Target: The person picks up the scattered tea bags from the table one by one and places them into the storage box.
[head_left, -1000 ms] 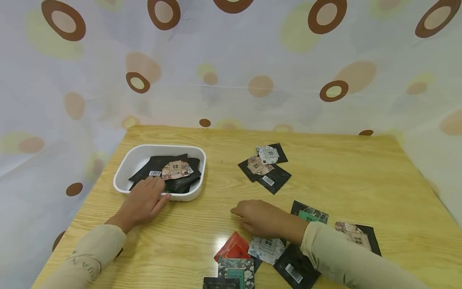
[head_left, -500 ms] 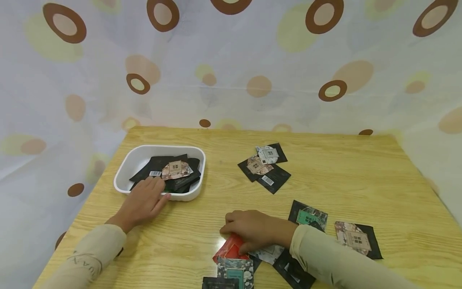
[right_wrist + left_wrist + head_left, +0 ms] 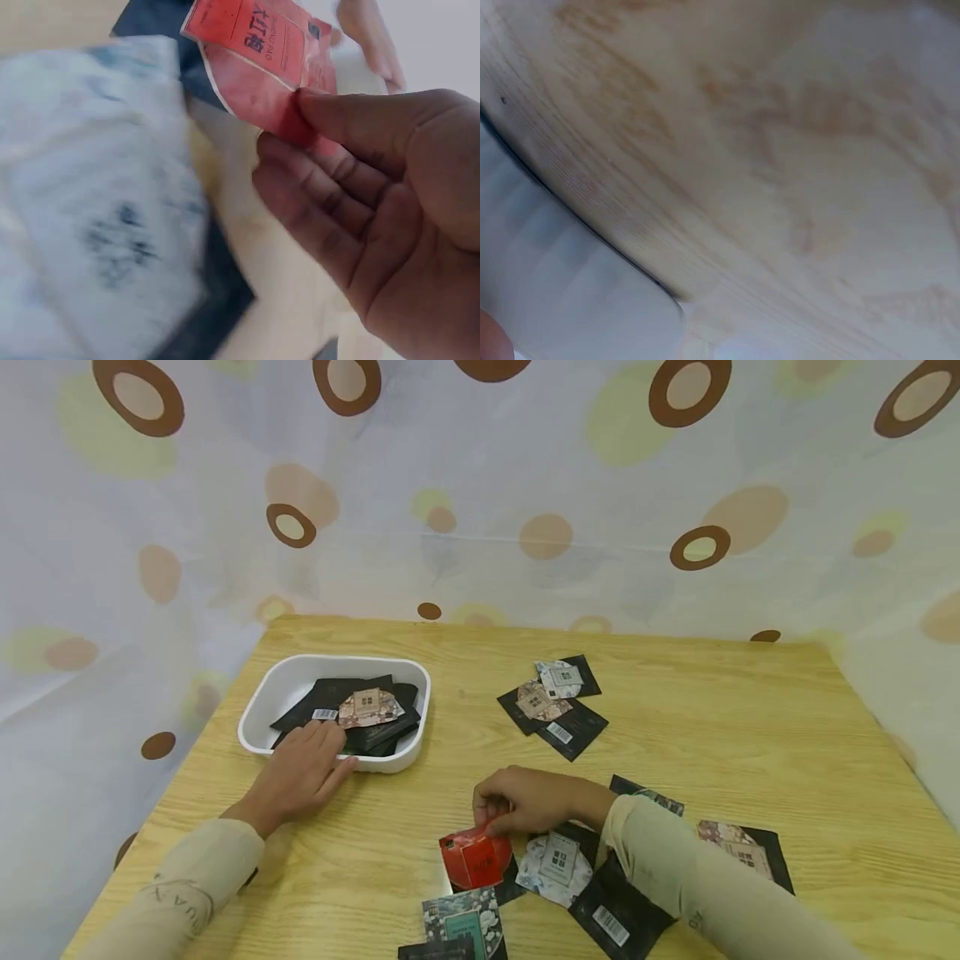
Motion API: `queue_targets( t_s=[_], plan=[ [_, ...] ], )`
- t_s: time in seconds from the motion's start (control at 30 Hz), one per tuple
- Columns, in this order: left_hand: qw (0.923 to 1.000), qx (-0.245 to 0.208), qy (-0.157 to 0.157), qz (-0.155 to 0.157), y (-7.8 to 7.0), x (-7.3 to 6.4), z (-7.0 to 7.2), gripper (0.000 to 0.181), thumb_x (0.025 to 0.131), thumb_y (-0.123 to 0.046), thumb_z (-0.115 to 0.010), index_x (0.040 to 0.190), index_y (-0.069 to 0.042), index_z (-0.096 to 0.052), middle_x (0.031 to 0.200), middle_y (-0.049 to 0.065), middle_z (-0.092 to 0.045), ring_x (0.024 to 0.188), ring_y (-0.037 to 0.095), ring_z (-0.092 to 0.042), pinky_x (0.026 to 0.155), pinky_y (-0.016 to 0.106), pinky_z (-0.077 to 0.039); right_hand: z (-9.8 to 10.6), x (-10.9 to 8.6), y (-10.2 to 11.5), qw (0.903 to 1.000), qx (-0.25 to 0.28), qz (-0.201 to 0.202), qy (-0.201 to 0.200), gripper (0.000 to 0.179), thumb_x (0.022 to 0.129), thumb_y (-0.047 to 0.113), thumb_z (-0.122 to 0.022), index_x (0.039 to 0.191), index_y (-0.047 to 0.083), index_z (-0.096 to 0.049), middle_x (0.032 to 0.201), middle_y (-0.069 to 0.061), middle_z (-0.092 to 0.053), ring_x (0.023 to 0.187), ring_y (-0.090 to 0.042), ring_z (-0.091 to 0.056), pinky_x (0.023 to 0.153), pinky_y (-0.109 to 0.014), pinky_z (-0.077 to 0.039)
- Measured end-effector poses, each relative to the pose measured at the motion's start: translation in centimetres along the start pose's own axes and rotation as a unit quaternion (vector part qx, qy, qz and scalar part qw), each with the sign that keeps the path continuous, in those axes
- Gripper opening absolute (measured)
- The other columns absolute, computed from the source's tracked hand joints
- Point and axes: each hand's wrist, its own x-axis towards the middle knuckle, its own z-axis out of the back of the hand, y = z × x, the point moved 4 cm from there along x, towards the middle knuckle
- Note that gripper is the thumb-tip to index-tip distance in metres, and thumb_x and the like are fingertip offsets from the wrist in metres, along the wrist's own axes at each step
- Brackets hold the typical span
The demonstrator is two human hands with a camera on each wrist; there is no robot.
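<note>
My left hand (image 3: 302, 774) grips the near rim of a white plastic tray (image 3: 253, 717), fingers over the edge and thumb along the outside. Several dark sachets lie in the tray, a brown floral sachet (image 3: 369, 707) on top. My right hand (image 3: 528, 802) pinches a red tea sachet (image 3: 474, 857) between thumb and fingers, its near end lifted and tilted. The right wrist view also shows the thumb on the red sachet's corner. A white floral sachet (image 3: 553, 867) lies beside that hand, on a dark one.
A green-labelled floral sachet (image 3: 463, 917) lies at the front. Behind stands a cluster of sachets (image 3: 573, 729). A black sachet (image 3: 618, 906) lies by the right sleeve, a brown floral sachet (image 3: 738, 850) farther right. A patterned cloth (image 3: 480, 485) borders the wooden table (image 3: 712, 718).
My right hand came down onto the red sachet, took hold of it and raised it a little. The green-labelled sachet shifted slightly left. My left hand stays on the tray.
</note>
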Motion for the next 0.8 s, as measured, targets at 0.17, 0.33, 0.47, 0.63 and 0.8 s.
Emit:
queue_targets(
  t_s=[0.17, 0.33, 0.47, 0.63, 0.8],
  plan=[
    [1.0, 0.001, 0.009, 0.004, 0.1, 0.1, 0.1, 0.044, 0.106, -0.045, -0.028, 0.091, -0.007, -0.043, 0.086, 0.007, -0.046, 0.078, 0.022, -0.042, 0.07, 0.034, -0.035, 3.8, 1.3, -0.4, 0.9865, 0.142, 0.005, -0.081, 0.011, 0.096, 0.001, -0.06, 0.104, -0.005, -0.063, 0.086, -0.013, -0.068, 0.068, -0.01, -0.063, 0.066, -0.036, -0.059],
    [0.9998, -0.001, 0.016, 0.007, 0.0, 0.1, 0.2, 0.04, 0.105, -0.043, -0.034, 0.09, -0.007, -0.044, 0.086, 0.007, -0.047, 0.078, 0.022, -0.043, 0.07, 0.035, -0.035, 7.7, 4.3, -0.1, 0.9305, 0.264, -0.064, -0.246, 0.024, 0.099, -0.001, -0.054, 0.121, -0.008, -0.06, 0.099, -0.015, -0.068, 0.07, -0.01, -0.067, 0.075, -0.038, -0.061],
    [0.9995, -0.002, 0.024, 0.018, -0.2, -0.1, 0.3, 0.036, 0.103, -0.04, -0.039, 0.091, -0.007, -0.045, 0.087, 0.006, -0.048, 0.08, 0.023, -0.044, 0.071, 0.035, -0.036, 8.8, 7.8, 0.9, 0.8972, 0.293, -0.108, -0.313, 0.028, 0.099, 0.0, -0.053, 0.126, -0.004, -0.059, 0.103, -0.017, -0.065, 0.071, -0.011, -0.067, 0.083, -0.04, -0.06],
    [0.9995, -0.007, 0.028, 0.011, -1.1, 0.3, 0.0, 0.037, 0.104, -0.042, -0.038, 0.091, -0.008, -0.045, 0.086, 0.006, -0.048, 0.079, 0.022, -0.043, 0.069, 0.034, -0.035, 8.1, 11.2, 2.0, 0.8956, 0.24, -0.143, -0.346, 0.029, 0.096, -0.002, -0.052, 0.123, 0.003, -0.063, 0.103, -0.016, -0.067, 0.07, -0.016, -0.065, 0.077, -0.036, -0.06],
    [0.9999, -0.006, 0.014, -0.006, -1.8, 0.8, -0.1, 0.049, 0.107, -0.048, -0.023, 0.089, -0.007, -0.044, 0.082, 0.004, -0.044, 0.074, 0.02, -0.039, 0.066, 0.031, -0.03, 7.0, 13.8, 3.2, 0.9165, 0.17, -0.151, -0.329, 0.034, 0.095, -0.004, -0.049, 0.124, 0.002, -0.067, 0.114, -0.018, -0.069, 0.071, -0.011, -0.062, 0.057, -0.017, -0.049]
  ],
)
